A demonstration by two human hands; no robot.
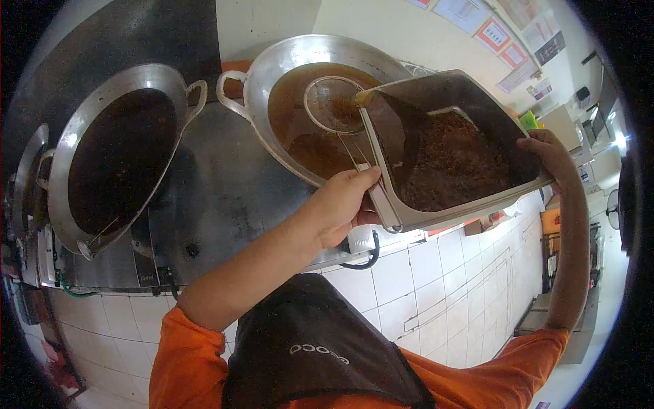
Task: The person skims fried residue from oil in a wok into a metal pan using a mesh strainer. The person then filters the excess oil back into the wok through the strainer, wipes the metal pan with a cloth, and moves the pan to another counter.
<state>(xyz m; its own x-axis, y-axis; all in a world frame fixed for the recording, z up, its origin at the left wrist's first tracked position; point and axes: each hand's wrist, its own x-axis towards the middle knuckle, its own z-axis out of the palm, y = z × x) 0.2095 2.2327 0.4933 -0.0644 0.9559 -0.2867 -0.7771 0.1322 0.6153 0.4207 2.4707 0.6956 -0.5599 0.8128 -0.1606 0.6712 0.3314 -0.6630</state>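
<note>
My left hand (340, 204) grips the handle of a round wire strainer (332, 103) and the near rim of a steel tray (449, 143). The strainer's mesh hangs over the brown oil in the right wok (293, 102). My right hand (548, 157) holds the tray's far rim. The tray is tilted toward the wok, its corner over the strainer. Brown crumbs (456, 167) and dark oil lie inside the tray, and a thin stream runs from the corner into the strainer.
A second wok (116, 157) full of dark oil sits to the left on the steel stove top (218, 198). Part of another pan (27, 170) shows at the far left. White tiles (436, 286) cover the counter front. Papers hang on the wall (490, 27).
</note>
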